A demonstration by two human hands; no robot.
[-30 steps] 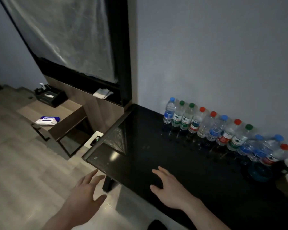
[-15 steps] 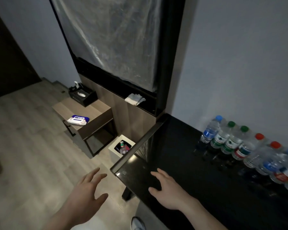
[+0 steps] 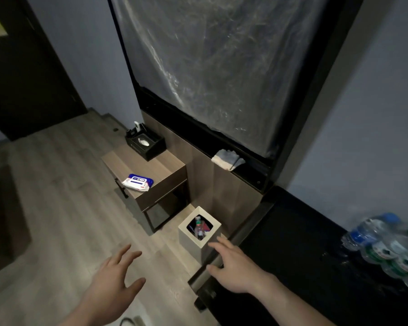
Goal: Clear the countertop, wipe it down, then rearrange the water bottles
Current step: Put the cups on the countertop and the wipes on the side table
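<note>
The countertop (image 3: 304,255), black and glossy, is filling the lower right of the frame, and the bottles (image 3: 386,245) are standing in a blurred row along its far edge at the right border, against the wall; blue and green caps are showing. The right hand (image 3: 233,267) is hovering over the countertop's left corner, palm down, fingers straight and slightly apart, holding nothing; whether it is touching the surface cannot be told. The left hand (image 3: 113,285) is hanging over the floor (image 3: 57,220) at bottom center, fingers spread and relaxed, also holding nothing.

Just left of the countertop, a white bin (image 3: 198,241) is sitting on the floor with a bottle and other trash inside. Further up and left, a wooden side table (image 3: 165,170) is carrying a wipes pack (image 3: 137,182) and a black box (image 3: 146,143). A folded cloth (image 3: 227,159) is lying on the dark ledge below a plastic-covered panel (image 3: 222,67) in the upper center.
</note>
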